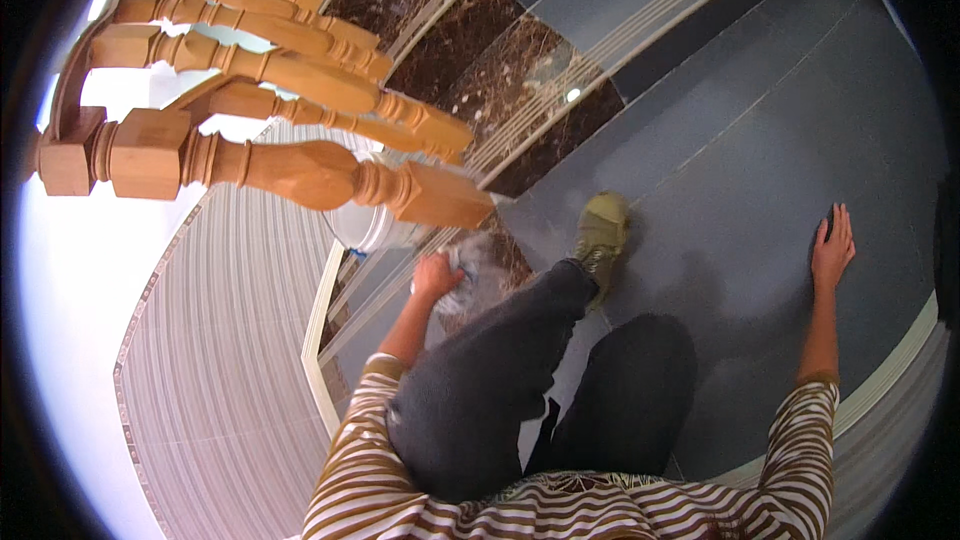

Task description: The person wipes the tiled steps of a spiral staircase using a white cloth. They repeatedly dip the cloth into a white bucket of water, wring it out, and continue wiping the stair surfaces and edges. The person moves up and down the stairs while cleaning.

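My left hand (435,277) grips a crumpled greyish-white cloth (459,286), blurred, over a brown marble strip at the stair edge beside the newel post's foot. Part of the cloth is hidden behind my hand. Far to the right, my right hand (832,249) rests on the dark grey tiled floor (757,165) with its thumb apart from the fingers. A dark patch shows between thumb and fingers, apparently shadow. Between my hands are my bent legs in dark trousers (495,375), one foot in an olive shoe (602,229).
A turned wooden newel post (300,172) and balusters (262,71) line the stairs at left. A whitish bucket (364,226) stands partly behind the post. Brown marble steps with pale ridged nosings (540,116) rise at the top. A striped tiled wall (225,330) fills the lower left.
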A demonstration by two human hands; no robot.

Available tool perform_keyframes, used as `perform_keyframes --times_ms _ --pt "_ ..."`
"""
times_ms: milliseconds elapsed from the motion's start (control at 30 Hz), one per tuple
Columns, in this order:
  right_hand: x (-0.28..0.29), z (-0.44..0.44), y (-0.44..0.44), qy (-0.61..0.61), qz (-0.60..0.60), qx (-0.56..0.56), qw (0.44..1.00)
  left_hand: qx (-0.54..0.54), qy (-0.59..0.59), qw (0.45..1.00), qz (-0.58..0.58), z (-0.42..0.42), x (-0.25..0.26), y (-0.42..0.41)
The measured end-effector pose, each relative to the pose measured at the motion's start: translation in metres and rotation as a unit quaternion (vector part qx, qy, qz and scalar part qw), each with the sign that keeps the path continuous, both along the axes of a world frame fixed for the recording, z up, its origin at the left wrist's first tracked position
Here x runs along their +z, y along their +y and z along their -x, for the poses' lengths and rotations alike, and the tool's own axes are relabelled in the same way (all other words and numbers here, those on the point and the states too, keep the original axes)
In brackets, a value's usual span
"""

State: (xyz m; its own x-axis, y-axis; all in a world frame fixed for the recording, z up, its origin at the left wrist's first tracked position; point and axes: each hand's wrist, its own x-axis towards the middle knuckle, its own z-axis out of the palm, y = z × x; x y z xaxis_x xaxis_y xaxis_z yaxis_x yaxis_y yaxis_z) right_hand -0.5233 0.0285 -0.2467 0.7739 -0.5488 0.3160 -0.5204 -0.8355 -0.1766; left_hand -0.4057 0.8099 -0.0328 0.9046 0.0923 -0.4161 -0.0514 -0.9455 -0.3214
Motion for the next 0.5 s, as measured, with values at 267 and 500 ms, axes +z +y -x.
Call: perform_keyframes --times_ms 267,500 --pt "0.000 -0.003 0.010 0.001 -0.032 -0.024 0.999 -0.136 -0.274 0.947 0.103 -0.007 0.018 -0.036" --pt "0.003 0.002 -0.021 0.072 0.048 -0.034 0.996 -0.123 -0.042 0.979 0.158 0.003 -0.060 -0.064"
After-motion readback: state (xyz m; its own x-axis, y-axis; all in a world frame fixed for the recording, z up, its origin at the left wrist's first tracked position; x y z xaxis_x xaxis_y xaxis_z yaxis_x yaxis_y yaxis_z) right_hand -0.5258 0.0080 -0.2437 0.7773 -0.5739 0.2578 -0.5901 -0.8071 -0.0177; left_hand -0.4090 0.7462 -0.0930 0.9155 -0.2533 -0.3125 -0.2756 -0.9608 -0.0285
